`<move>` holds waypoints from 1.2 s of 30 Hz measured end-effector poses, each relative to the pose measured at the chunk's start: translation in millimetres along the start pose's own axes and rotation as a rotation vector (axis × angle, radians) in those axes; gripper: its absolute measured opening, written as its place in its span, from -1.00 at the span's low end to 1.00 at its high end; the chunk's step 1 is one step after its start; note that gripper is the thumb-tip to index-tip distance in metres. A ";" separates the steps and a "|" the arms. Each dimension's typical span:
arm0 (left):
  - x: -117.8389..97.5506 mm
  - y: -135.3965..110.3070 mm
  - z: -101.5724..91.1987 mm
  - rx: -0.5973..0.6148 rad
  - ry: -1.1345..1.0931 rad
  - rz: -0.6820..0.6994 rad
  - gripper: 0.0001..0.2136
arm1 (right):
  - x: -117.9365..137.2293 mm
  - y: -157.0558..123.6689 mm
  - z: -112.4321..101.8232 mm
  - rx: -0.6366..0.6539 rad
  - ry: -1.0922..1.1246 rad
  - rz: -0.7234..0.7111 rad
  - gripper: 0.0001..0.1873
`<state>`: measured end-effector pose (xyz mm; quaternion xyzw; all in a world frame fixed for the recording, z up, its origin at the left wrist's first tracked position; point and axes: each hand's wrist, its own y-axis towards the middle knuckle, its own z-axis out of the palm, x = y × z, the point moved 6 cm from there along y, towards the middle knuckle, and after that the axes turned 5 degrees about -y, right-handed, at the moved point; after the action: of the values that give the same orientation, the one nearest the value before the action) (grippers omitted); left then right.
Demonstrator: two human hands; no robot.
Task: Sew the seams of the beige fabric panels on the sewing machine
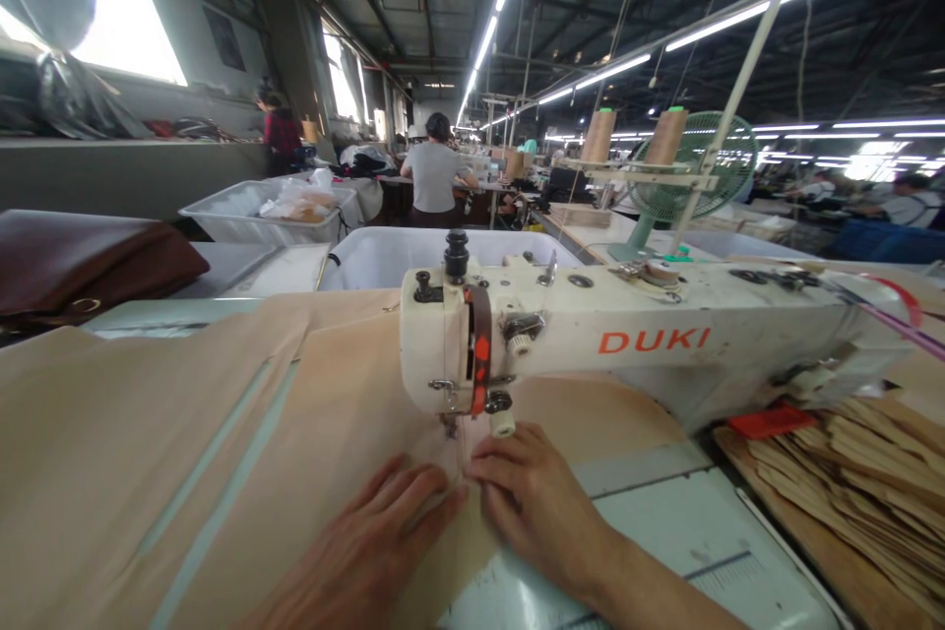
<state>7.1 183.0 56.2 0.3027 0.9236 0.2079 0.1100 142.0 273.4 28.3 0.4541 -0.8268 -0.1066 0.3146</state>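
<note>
A broad tan sheet of fabric (346,384) lies across the bed of a white sewing machine (561,315) and runs under its presser foot (450,425). On the sheet, just in front of the foot, my left hand (384,522) rests flat with its fingers stretched forward. My right hand (535,502) is to the right of the foot, fingers curled and pinched at the fabric's edge. The two hands nearly meet at the seam line. Two long slits in the sheet at left let the pale green tabletop (243,453) show through.
Stacked tan strips (849,492) and a red piece (772,421) lie on a board at right. A brown leather item (95,266) sits at left. White bins (354,251), thread cones (668,138) and a fan (709,167) stand behind the machine. A seated person (435,172) works farther back.
</note>
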 end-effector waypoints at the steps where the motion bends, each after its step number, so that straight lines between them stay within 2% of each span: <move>1: 0.8 0.8 -0.6 0.005 -0.003 -0.001 -0.32 | 1.1 0.1 0.1 -0.005 -0.003 -0.005 -0.60; 7: 8.8 7.6 -4.3 -0.002 -0.013 -0.025 -0.34 | 2.3 5.6 1.4 0.002 -0.043 0.011 -0.59; 13: 15.1 10.4 1.2 0.023 0.054 -0.030 -0.34 | -2.4 8.7 1.9 0.012 -0.062 0.034 -0.58; 20: 21.7 10.4 7.5 0.036 -0.052 -0.100 -0.30 | -5.3 10.0 4.0 0.013 -0.089 0.058 -0.55; 26: 34.2 10.0 22.0 0.063 -0.092 -0.096 -0.25 | -4.3 12.3 4.4 0.011 -0.106 0.044 -0.52; 32: 43.2 1.8 35.1 0.040 -0.144 -0.115 -0.20 | -6.0 11.3 2.3 -0.024 -0.088 0.089 -0.63; 36: 42.0 2.9 37.8 0.124 -0.156 -0.178 -0.17 | -7.5 10.2 4.6 -0.004 -0.109 0.080 -0.67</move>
<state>-12.2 222.5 20.6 0.2409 0.9465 0.1157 0.1807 135.2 284.8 26.2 0.4136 -0.8599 -0.1202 0.2738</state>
